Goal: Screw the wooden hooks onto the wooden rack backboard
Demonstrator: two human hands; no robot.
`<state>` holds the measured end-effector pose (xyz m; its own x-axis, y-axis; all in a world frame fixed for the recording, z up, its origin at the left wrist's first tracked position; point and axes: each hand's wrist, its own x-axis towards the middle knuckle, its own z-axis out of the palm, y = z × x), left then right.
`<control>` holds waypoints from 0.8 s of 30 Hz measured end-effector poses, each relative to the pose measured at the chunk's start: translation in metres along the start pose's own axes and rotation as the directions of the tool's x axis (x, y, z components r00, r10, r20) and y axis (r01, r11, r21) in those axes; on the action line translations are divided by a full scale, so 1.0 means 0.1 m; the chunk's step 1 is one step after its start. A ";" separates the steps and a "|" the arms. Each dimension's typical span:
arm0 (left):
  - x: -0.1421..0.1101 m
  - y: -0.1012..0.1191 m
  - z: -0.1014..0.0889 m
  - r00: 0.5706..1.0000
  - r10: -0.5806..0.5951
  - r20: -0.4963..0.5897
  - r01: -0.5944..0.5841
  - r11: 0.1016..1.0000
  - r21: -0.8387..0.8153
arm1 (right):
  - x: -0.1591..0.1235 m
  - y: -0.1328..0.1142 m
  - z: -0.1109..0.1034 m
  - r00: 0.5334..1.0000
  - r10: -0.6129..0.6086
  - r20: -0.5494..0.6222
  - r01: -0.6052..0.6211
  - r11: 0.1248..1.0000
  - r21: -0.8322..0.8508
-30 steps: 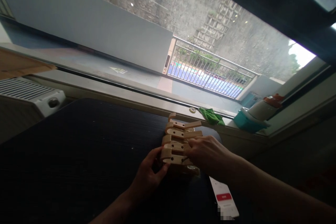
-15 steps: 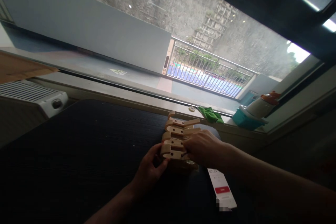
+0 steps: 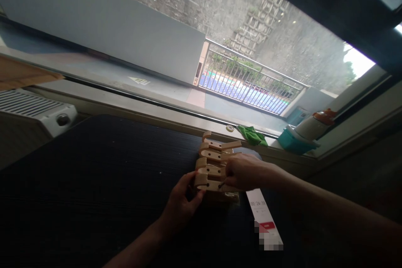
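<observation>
Grips the nearest of four wooden hooks (image 3: 214, 171) by its curved left end with the left hand (image 3: 182, 197), thumb on the near side, fingers on the far side. Bends the right hand (image 3: 246, 171) low over the right part of the hooks, fingers curled in. Holds both hands apart, on opposite sides of the hooks. Shows a thin dark piece (image 3: 221, 185) under the right fingers, by a hole in the nearest hook; impossible to tell whether clamped there or merely covered. Has the hooks in a row on the dark table (image 3: 109, 184), near its far right end, with clear wrap (image 3: 231, 197) just below them. Has a phone (image 3: 262, 207) to the right of the hooks and nearer, partly blurred out, with a red button on its screen. Faces a sill (image 3: 125, 102) beyond the hooks, with tape (image 3: 230, 128) and green cloth (image 3: 252, 135) just past them, then a teal tub (image 3: 292, 140) and a bottle (image 3: 309, 127) farther right. Shows a radiator (image 3: 29, 106) well to the left of the hooks.
</observation>
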<state>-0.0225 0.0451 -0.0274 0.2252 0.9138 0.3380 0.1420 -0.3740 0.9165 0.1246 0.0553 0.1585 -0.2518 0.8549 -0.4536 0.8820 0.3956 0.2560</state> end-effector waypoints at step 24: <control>0.00 0.03 -0.02 0.998 -0.052 0.037 0.053 0.998 -0.038 | 0.01 0.15 0.28 0.990 0.090 -0.111 -0.054 0.954 0.293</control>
<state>-0.0241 0.0442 -0.0238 0.2531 0.9255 0.2817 0.1169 -0.3183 0.9407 0.1486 0.0527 0.1375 -0.2142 0.9189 -0.3311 0.9723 0.2332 0.0181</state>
